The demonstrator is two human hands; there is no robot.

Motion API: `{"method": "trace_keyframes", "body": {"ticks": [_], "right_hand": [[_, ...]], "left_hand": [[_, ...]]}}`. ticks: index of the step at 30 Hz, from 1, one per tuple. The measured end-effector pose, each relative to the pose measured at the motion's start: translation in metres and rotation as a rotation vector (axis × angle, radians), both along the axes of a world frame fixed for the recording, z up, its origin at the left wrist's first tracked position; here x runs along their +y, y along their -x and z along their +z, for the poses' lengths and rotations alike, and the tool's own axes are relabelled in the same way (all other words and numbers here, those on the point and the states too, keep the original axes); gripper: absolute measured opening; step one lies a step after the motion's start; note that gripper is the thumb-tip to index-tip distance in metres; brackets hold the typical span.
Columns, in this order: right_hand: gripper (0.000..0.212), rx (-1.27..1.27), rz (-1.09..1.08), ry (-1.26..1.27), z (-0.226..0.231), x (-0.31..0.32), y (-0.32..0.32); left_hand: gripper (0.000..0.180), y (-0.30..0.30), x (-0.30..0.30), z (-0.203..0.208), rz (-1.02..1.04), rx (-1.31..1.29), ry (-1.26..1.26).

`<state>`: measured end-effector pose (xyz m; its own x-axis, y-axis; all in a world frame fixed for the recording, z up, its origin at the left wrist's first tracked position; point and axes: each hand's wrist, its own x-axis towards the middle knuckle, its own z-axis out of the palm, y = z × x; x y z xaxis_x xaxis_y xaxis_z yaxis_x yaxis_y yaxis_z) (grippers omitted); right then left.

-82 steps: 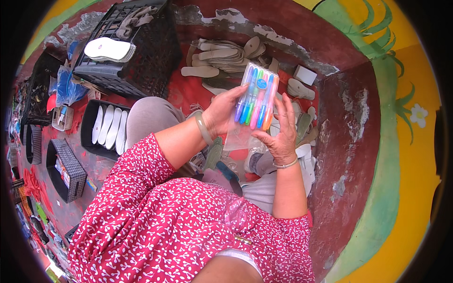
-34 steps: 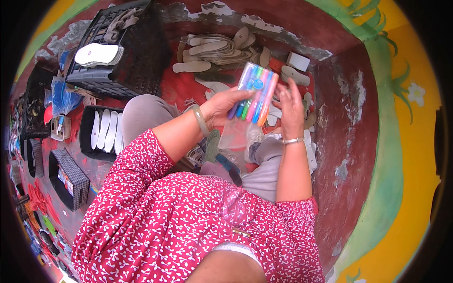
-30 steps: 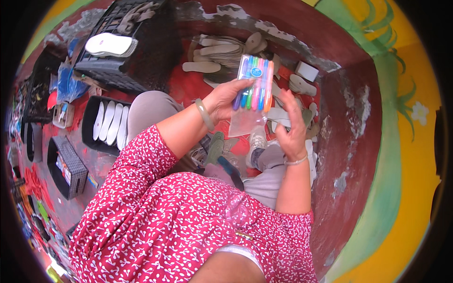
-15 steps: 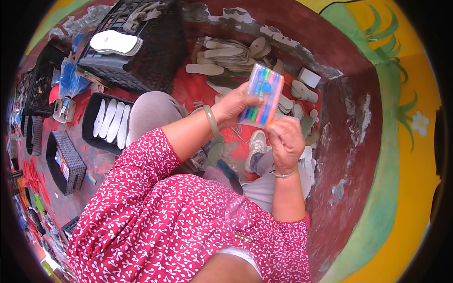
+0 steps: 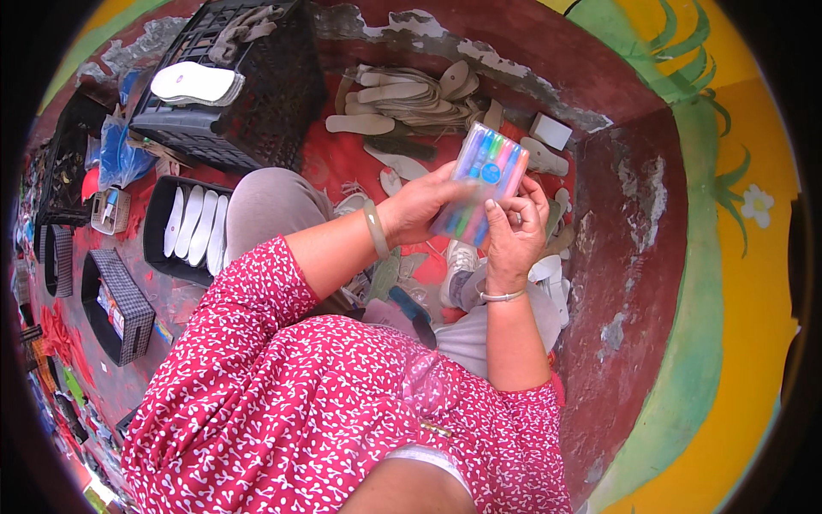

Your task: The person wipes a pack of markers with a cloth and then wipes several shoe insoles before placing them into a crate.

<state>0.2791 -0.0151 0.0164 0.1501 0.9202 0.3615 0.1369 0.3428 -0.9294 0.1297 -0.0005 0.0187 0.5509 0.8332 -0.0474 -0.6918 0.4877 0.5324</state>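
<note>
A clear flat case of coloured pens is held up in front of me, tilted, with a round blue label on its face. My left hand grips its left side, the thumb across the front and partly blurred. On its lower right, my right hand holds the edge, fingers behind and thumb at the front. Blue, green, pink, orange and purple pens show through the plastic. The hands cover part of the case's lower end.
Pale insoles lie piled on red cloth by the wall. A black crate carries more white insoles. By my left knee stands a black bin of insoles, near a checked box. A small white box sits at the wall.
My right hand has moved up from the case's bottom corner onto its right edge, with the thumb now in front. The case has shifted slightly right.
</note>
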Motion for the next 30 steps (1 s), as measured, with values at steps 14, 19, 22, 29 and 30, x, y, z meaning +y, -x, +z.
{"method": "trace_keyframes", "body": {"ticks": [14, 19, 22, 29, 30], "right_hand": [[0.01, -0.195, 0.038, -0.083, 0.014, -0.01, -0.004], [0.01, 0.282, 0.229, 0.262, 0.019, -0.009, -0.002], [0.011, 0.282, 0.152, 0.325, 0.021, -0.007, 0.0], [0.01, 0.259, 0.017, 0.435, 0.019, -0.005, -0.005], [0.01, 0.252, 0.006, 0.442, 0.018, -0.005, -0.006]], "left_hand": [[0.043, 0.005, 0.013, -0.006, 0.136, -0.203, 0.059], [0.05, 0.011, 0.022, -0.006, 0.274, -0.132, -0.039], [0.058, 0.013, 0.02, -0.007, 0.209, -0.191, -0.112], [0.062, 0.004, 0.01, -0.01, 0.269, -0.017, -0.185], [0.061, 0.003, 0.009, -0.008, 0.261, -0.002, -0.181]]}}
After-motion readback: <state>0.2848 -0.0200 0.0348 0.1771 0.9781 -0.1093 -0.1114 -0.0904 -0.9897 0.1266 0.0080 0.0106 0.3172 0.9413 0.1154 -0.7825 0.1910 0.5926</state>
